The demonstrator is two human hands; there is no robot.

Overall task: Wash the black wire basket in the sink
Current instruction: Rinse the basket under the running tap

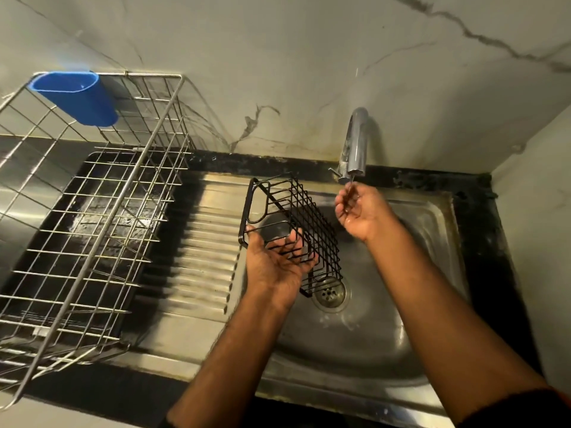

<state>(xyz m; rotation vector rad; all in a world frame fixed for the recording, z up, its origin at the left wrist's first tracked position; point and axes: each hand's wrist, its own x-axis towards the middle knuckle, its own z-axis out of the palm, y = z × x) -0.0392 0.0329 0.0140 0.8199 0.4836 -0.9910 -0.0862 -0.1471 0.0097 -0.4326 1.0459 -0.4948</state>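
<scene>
Your left hand (279, 261) holds the basket (290, 230) palm up over the sink (432, 217), fingers curled up through the wires at its near end, thumb against the left rim. The basket is tilted, its open frame facing ten o'clock, its lower end hanging just above the drain (330, 293). It sits at the left edge of the bowl, beside the ribbed drainboard (204, 242).

Your right hand (360, 211) is cupped palm up at one o'clock from the basket, directly under the tap (355, 143). Its fingers are loosely bent and close together, holding nothing. A thin stream of water (350, 185) falls from the spout into that palm. The hand is apart from the basket.

At nine o'clock a large steel rack (92, 227) stands on the counter over a dark tray (92, 168). A blue cup (77, 97) hangs on its far rim at eleven o'clock, against the marble wall (278, 57).
</scene>
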